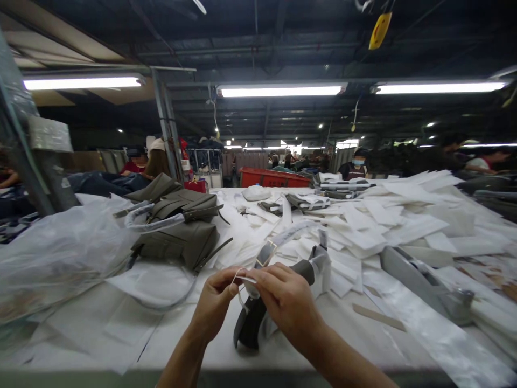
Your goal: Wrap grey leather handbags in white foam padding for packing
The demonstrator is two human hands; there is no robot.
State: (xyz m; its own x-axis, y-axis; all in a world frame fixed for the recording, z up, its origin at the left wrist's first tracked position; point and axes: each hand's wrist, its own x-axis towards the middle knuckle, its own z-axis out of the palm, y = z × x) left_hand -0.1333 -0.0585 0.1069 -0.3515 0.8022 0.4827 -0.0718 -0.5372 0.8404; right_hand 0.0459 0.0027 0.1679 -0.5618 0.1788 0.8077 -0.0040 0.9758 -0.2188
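A dark grey bag [251, 322] with a wrapped strap and a gold-toned buckle lies on the white table in front of me. Just above it, my left hand [216, 299] pinches a small white tag [245, 279] and its thin white string. The fingers of my right hand [287, 302] are closed on the tag's other side. Clear plastic wrap covers the bag's handle [299, 230], which arches up behind my right hand. Part of the bag is hidden beneath my hands.
Olive-grey bags [181, 240] are stacked at left, beside a large clear plastic bag [68, 253]. White paper sheets [388, 215] cover the back and right. A grey tape dispenser [426, 283] stands at right. Behind are a red bin [274, 178] and a masked person [357, 166].
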